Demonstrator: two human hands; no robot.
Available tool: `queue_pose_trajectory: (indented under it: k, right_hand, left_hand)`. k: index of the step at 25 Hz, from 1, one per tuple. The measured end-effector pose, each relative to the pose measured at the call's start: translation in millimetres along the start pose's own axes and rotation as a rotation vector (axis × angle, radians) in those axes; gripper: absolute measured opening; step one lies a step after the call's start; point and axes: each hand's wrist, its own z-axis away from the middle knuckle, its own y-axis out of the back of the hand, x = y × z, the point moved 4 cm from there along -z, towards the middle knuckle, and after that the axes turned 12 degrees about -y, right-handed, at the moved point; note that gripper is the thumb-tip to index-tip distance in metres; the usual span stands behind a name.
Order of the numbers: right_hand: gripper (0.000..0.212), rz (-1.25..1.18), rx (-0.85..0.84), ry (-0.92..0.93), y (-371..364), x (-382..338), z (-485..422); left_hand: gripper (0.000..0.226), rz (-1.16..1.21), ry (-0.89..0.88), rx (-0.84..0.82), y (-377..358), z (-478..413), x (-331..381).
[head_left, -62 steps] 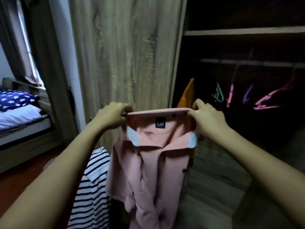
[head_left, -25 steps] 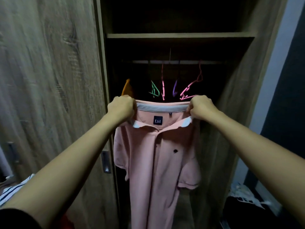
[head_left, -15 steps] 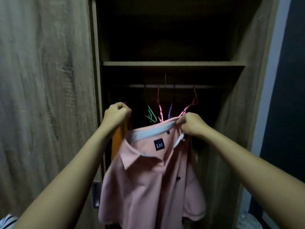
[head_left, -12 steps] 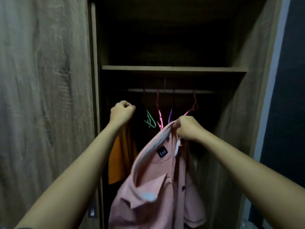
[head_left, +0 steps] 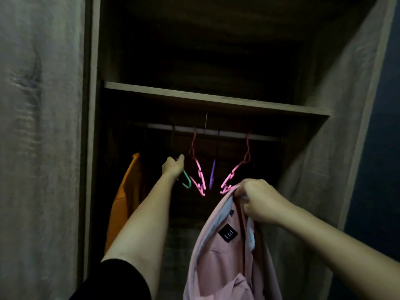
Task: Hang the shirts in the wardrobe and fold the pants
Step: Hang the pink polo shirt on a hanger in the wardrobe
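A pink polo shirt [head_left: 225, 254] with a dark label dangles in front of the open wardrobe, bunched at the collar in the grip of my right hand [head_left: 257, 200]. My left hand [head_left: 173, 166] reaches deep inside, its fingers closed on the upper part of a green hanger [head_left: 186, 181] that hangs from the rail [head_left: 216, 132]. Two pink hangers [head_left: 198, 176] and a purple hanger [head_left: 212, 175] hang just right of it. An orange shirt [head_left: 124, 195] hangs at the rail's left end.
A wooden shelf [head_left: 216, 100] runs above the rail. The closed wardrobe door [head_left: 39, 137] fills the left side, and the wardrobe's right wall [head_left: 337, 126] stands close to my right arm. The interior is dark.
My left hand let go of the shirt collar and reached into the wardrobe to the green hanger. The shirt now dangles from my right hand alone. The view tilted upward.
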Motion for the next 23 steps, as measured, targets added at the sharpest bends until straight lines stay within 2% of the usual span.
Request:
queue_pose_trajectory:
  k: [3,6,10,13,15,19,23]
  right_hand:
    - [0.033,0.003,0.014,0.014,0.0,15.5,-4.2]
    - [0.034,-0.037,0.010,-0.004,-6.5,26.2,-10.3]
    - [0.034,-0.080,-0.009,-0.027,-19.2,27.7,-8.0]
    - [0.034,-0.071,-0.010,-0.053,-25.5,22.4,-2.7]
    - [0.032,-0.044,-0.056,-0.076,-37.5,19.3,1.2]
    - [0.029,-0.037,-0.150,-0.098,-78.0,15.2,2.6]
    - [0.029,0.003,-0.230,-0.044,-104.3,5.7,8.8]
  left_hand:
    - [0.034,0.138,0.002,-0.007,-17.8,-33.2,-17.1]
    - [0.031,0.274,-0.029,0.013,-26.3,-54.1,-21.1]
    - [0.024,0.295,-0.072,-0.032,-24.4,-30.1,-10.5]
    - [0.032,0.321,-0.057,0.059,-1.6,5.1,-22.0]
    - [0.030,0.256,-0.060,0.061,21.2,46.9,-29.1]
    - [0.022,0.001,-0.256,-0.107,78.2,145.1,-40.7]
    - [0.012,-0.190,-0.346,-0.183,151.4,217.4,-54.5]
